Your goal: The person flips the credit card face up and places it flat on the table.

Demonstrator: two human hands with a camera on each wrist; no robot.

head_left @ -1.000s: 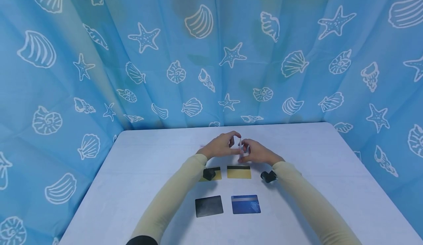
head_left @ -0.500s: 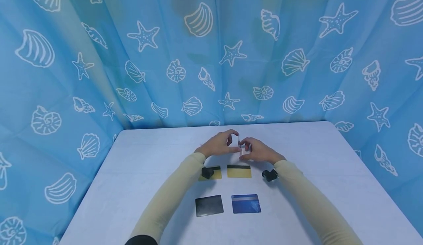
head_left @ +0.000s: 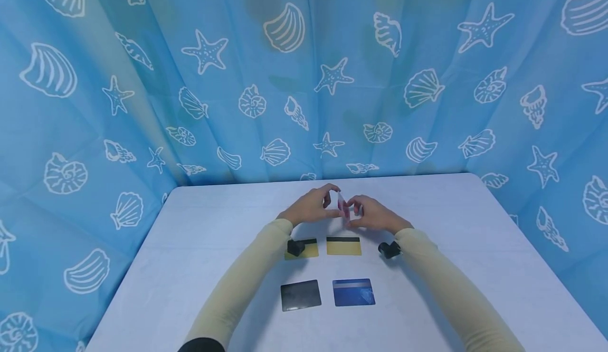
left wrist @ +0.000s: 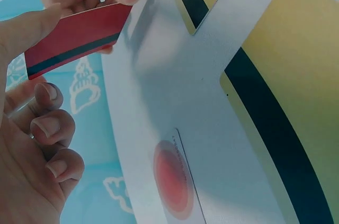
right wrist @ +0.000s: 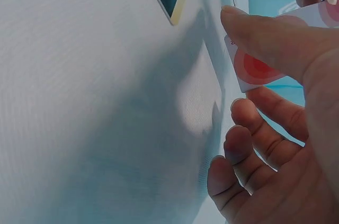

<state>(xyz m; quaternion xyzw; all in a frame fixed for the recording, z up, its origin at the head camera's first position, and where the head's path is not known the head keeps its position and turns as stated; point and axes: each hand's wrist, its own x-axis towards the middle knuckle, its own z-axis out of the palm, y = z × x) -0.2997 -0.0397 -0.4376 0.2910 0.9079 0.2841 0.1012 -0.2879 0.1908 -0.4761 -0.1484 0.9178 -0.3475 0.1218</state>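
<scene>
Between my two hands a bank-style card (left wrist: 79, 38) is held up off the table. One face is red with a dark stripe; the other, in the right wrist view, is white with red circles. My left hand (head_left: 311, 206) pinches one end between thumb and fingers. The thumb and forefinger of my right hand (head_left: 375, 215) pinch the other end, its remaining fingers loosely curled. In the left wrist view a white card with red circles (left wrist: 174, 181) lies on the table near my left hand; the head view hides it.
Two yellow cards with black stripes, a right one (head_left: 343, 247) and a left one (head_left: 307, 249), lie before the hands. Nearer are a black card (head_left: 301, 295) and a blue card (head_left: 353, 292). A blue shell-print curtain (head_left: 304, 77) hangs behind the white table (head_left: 214, 225).
The held card has turned from nearly edge-on, so red now shows on it in the head view. My left hand has shifted slightly left and up; my right has moved little.
</scene>
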